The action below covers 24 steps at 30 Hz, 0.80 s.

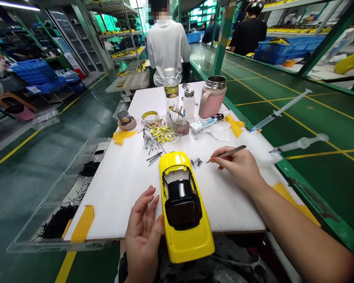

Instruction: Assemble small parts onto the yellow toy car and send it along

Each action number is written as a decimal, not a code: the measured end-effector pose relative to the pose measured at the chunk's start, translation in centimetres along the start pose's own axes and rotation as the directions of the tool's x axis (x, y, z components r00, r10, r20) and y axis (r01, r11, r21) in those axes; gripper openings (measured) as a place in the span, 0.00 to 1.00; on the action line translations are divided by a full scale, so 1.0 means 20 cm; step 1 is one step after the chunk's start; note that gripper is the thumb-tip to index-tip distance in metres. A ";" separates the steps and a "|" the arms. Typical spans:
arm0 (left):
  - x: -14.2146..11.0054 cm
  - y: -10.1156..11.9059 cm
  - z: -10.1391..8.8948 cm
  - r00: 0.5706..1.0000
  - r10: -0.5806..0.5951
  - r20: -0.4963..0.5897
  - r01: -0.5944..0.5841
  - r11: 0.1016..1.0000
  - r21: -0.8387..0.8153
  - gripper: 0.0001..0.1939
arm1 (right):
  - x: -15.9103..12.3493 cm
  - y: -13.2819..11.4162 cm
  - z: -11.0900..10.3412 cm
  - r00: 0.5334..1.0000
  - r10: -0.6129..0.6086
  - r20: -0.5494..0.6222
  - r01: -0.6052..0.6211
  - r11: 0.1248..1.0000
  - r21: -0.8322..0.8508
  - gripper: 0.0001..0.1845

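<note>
A yellow model car body [191,237] with a black roof lies lengthwise on the white board [115,184], its near end over the board's front edge. My left hand [143,230] is beside its left flank, palm up with fingers apart, the thumb at the car's side. In my right hand [238,165] is a pair of metal tweezers [237,151], pinched between thumb and fingers. Their tip points down at the board, just right of a small heap of tiny black parts [197,162]. Whether the tip grips a part is too small to tell.
Behind the car lie black sticks [155,158], a bag of yellow pieces [163,134], a tape roll [150,116], a bottle [171,92], a pink mug [212,98] and a glue tube [205,123]. Two syringes [301,143] stick out right. A clear compartment tray [47,212] stands left.
</note>
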<state>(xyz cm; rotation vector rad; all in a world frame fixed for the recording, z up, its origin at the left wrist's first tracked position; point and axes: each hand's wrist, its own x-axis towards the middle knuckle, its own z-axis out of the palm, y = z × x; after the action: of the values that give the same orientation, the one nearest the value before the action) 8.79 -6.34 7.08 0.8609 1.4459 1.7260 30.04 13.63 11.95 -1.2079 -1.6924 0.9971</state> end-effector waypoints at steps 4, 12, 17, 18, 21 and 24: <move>0.00 0.01 0.03 0.996 0.087 -0.012 -0.087 0.996 0.006 0.14 | -0.01 0.04 0.01 0.999 -0.001 0.043 0.002 1.000 -0.011 0.13; 0.00 0.02 0.03 0.991 0.129 0.024 -0.129 0.992 0.010 0.11 | -0.03 0.06 0.08 0.990 -0.044 0.135 0.042 0.999 0.023 0.10; -0.02 0.03 0.08 0.988 0.146 -0.055 -0.143 0.989 0.044 0.10 | -0.04 0.08 0.10 0.985 -0.060 0.160 0.057 0.998 0.022 0.08; -0.02 0.02 0.08 0.987 0.155 -0.052 -0.152 0.987 0.047 0.10 | -0.04 0.09 0.10 0.984 -0.069 0.163 0.067 0.998 0.016 0.07; 0.00 0.00 0.04 0.976 0.217 0.028 -0.218 0.975 0.051 0.13 | -0.04 0.08 0.10 0.984 -0.087 0.157 0.085 0.996 0.017 0.07; 0.01 -0.02 0.00 0.949 0.290 0.124 -0.299 0.952 0.060 0.17 | -0.04 0.08 0.10 0.985 -0.079 0.152 0.074 0.997 0.037 0.08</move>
<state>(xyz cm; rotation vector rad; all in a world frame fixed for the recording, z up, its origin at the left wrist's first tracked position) 8.65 -6.13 6.64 1.2514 1.3691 1.8098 28.91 12.88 9.61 -1.0608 -1.8215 1.0894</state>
